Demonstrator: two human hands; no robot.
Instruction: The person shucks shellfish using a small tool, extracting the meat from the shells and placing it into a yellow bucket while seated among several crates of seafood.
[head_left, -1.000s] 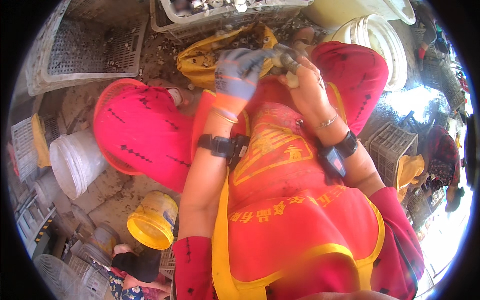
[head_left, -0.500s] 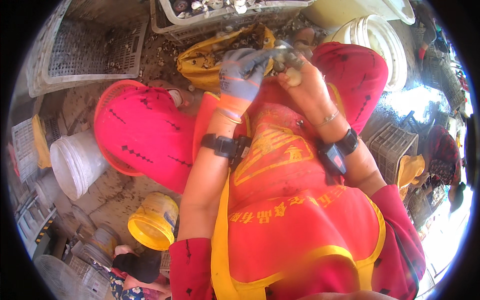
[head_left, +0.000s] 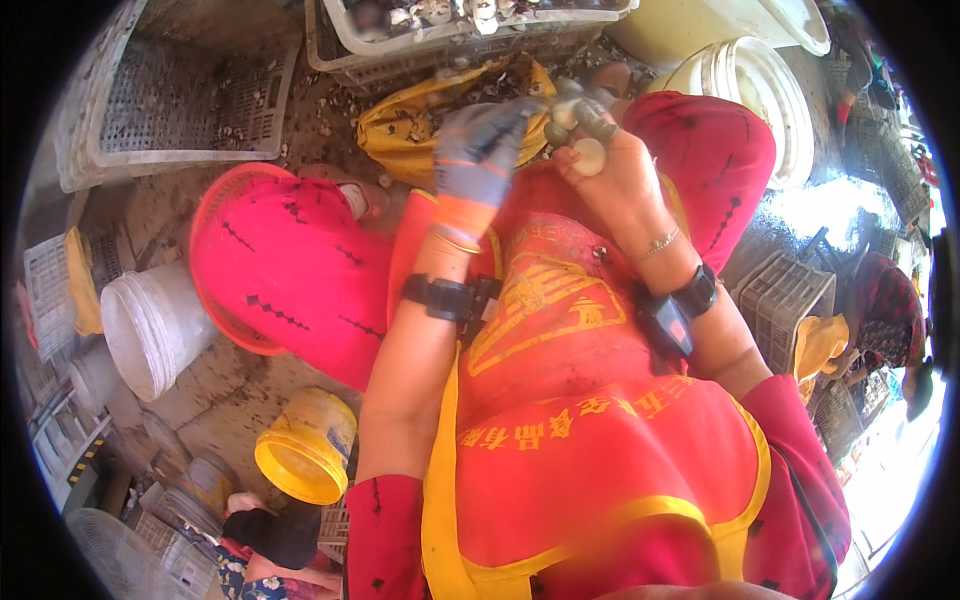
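Note:
My left hand (head_left: 478, 148), in a grey and orange glove, is curled with its fingertips beside my right hand. It is blurred, and what it pinches, if anything, is hidden. My right hand (head_left: 622, 175) is closed round a small pale round piece (head_left: 589, 157), which shows against the palm; dark coverings are on some of its fingers. Another pale roundish lump (head_left: 565, 113) shows between the fingertips of both hands, its kind unclear. Below them lies an open yellow sack (head_left: 395, 140) with dark and pale scraps in it.
A crate (head_left: 480, 22) of white shell-like bits stands ahead, with a grey plastic crate (head_left: 185, 105) to its left. White buckets (head_left: 150, 330) (head_left: 770, 100) stand on both sides, a yellow bucket (head_left: 305, 445) at lower left. Other people (head_left: 275, 545) work nearby.
My left hand has shifted slightly down and left and is blurred by motion. My right hand has turned a little, so its pale round piece shows more fully.

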